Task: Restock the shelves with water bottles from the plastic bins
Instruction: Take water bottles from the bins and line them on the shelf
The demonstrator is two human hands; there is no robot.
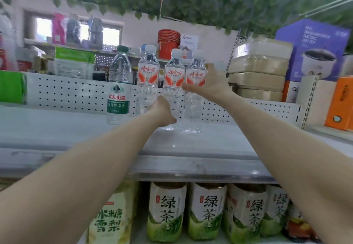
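Here, on the grey shelf (76, 133), a green-labelled bottle (119, 85) stands leftmost, then three red-labelled water bottles. The left hand (162, 112) curls round the lower part of the middle bottle (173, 75); the right hand (210, 83) grips the rightmost bottle (195, 75) at its label.

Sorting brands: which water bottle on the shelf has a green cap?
The leftmost bottle: green cap and green label; the other three have white caps and red-and-white labels.

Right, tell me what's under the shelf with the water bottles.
Under the shelf stand green tea bottles and a pear drink. The arms cover both ends of that row.
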